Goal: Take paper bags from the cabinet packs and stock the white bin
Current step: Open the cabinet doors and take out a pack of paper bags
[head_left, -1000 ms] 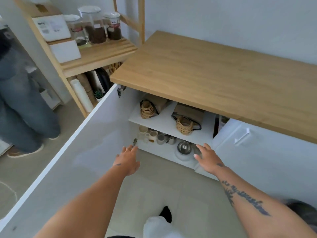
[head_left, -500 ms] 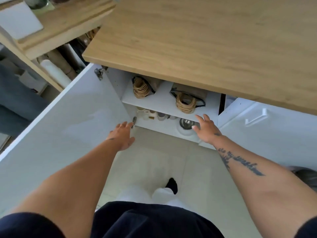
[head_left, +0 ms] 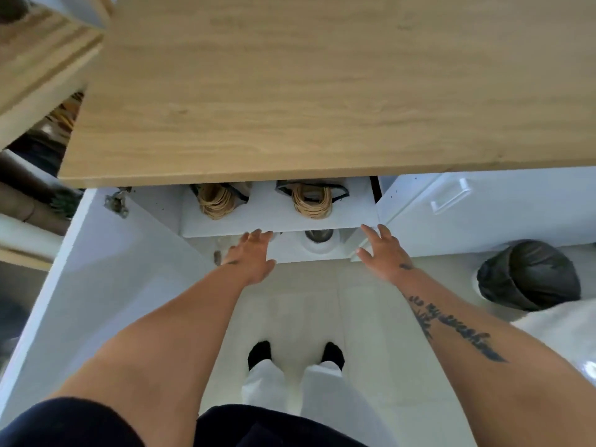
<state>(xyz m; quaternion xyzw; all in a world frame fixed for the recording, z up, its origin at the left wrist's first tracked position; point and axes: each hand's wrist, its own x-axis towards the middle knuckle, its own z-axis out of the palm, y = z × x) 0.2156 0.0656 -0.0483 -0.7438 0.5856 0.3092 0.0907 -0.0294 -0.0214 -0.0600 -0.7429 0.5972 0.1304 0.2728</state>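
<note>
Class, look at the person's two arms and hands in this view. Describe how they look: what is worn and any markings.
Both forearms are bare, with dark navy sleeves at the upper arms. The right forearm bears a dark script tattoo with a leafy motif, and the right hand has a small mark near the wrist. The left hand shows a small dark mark at the wrist. No rings, watches or gloves are visible.

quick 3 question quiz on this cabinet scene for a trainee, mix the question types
1. True or false: the left hand is holding a bag pack.
2. How many bag packs with looped handles sit on the upper shelf?
3. Multiple choice: the bin with the black liner is (a) on the counter, (b) on the floor to the person's right, (c) inside the cabinet.

Key:
1. False. Both it and the right hand are open and empty, near the shelf edge.
2. Two: the left pack and the right pack.
3. b
</note>
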